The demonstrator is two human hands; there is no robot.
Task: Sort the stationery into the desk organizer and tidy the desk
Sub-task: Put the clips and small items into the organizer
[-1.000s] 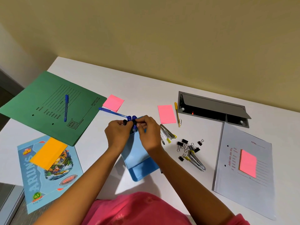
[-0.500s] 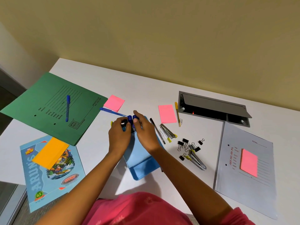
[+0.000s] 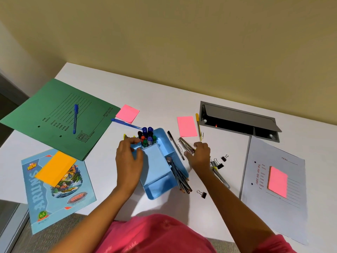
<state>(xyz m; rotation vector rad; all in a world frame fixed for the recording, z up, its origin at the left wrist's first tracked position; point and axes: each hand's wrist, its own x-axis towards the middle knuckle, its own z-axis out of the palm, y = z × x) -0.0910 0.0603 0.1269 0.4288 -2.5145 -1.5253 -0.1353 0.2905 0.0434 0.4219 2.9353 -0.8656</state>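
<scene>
My left hand [image 3: 128,158] grips the left rim of the blue organizer [image 3: 155,167], thumb and fingers curled over its wall. The organizer stands on the desk [image 3: 164,99] in front of me, with markers [image 3: 147,136] upright in its far compartment and pencils [image 3: 179,178] leaning in the right one. My right hand [image 3: 199,156] is out to the right, fingers curled onto the near end of the metal fasteners [image 3: 185,144], just beside a black pen [image 3: 174,143]. Binder clips [image 3: 219,162] lie near my wrist.
</scene>
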